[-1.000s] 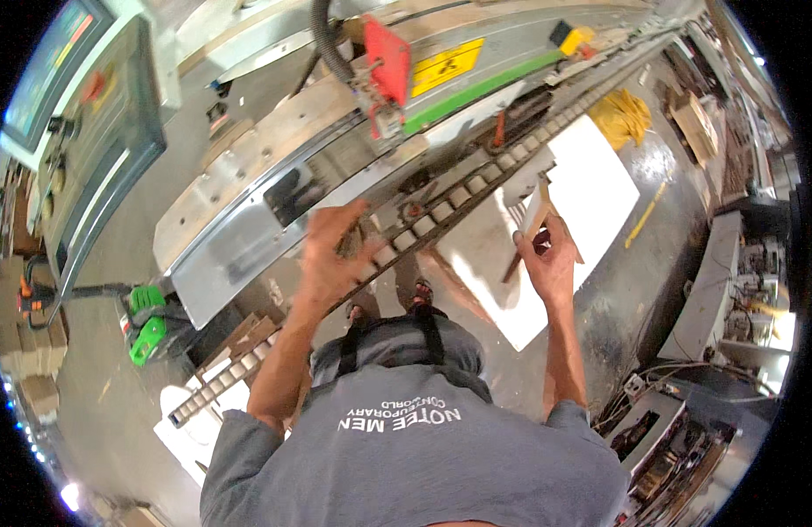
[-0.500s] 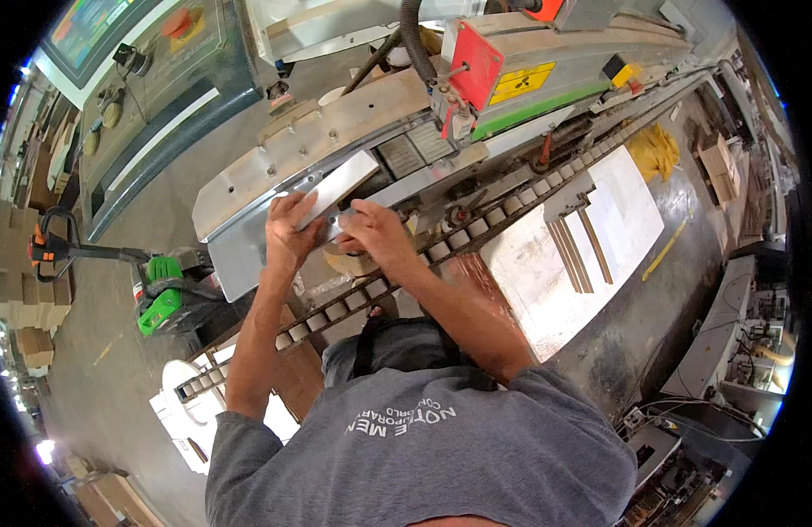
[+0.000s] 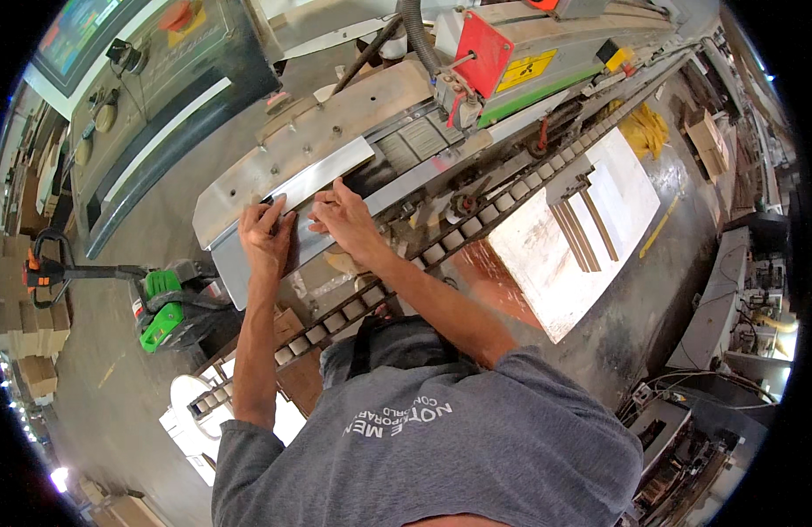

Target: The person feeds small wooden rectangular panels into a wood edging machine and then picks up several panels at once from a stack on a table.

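A narrow white strip lies along the guide on the machine's metal infeed bed. My left hand is closed at the strip's near left end, thumb and fingers pinched together there. Just to its right, my right hand is close to the strip's near edge with bent fingers drawn together. What its fingertips hold, if anything, is hidden. The strip's far end points toward a ribbed feed track, which leads under the machine head with its red panel.
A roller rail runs along the machine's near side. Right of it, a white panel carries several brown-edged strips. A green and black pallet jack stands at left, below a control console. Yellow plastic lies at far right.
The white strip has come down from a tilted position onto the bed, against the guide. My left hand has shifted left, and my right hand has moved slightly left and up.
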Demonstrator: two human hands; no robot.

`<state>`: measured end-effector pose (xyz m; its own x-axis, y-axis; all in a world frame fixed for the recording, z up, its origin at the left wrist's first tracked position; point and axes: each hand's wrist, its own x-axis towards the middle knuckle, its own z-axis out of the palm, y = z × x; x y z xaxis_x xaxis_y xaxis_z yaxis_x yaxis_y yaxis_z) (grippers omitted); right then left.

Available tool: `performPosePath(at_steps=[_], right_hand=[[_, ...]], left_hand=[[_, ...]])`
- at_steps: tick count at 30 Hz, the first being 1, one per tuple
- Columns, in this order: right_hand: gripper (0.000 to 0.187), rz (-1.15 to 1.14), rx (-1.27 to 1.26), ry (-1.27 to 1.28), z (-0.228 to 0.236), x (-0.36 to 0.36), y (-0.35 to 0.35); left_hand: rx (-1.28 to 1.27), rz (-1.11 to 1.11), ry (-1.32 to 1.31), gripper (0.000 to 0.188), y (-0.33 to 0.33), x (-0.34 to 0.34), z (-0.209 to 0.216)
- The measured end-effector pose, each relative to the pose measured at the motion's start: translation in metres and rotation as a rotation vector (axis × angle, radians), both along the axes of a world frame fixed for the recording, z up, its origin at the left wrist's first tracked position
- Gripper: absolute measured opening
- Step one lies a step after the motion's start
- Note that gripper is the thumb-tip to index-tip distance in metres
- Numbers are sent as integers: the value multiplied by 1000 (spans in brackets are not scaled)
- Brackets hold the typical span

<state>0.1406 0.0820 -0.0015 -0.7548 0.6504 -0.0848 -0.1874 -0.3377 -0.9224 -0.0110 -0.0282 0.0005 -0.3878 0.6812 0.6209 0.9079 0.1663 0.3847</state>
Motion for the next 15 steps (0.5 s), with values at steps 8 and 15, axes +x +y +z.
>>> performPosePath(at_steps=[8,15], right_hand=[[32,-77,75,-43,-5,-6,0],[27,-106,221,-87,-1,-3,9]], left_hand=[[84,-69,-73,33,5,-3,-3],[72,-64,-94,32,16,5,-1]])
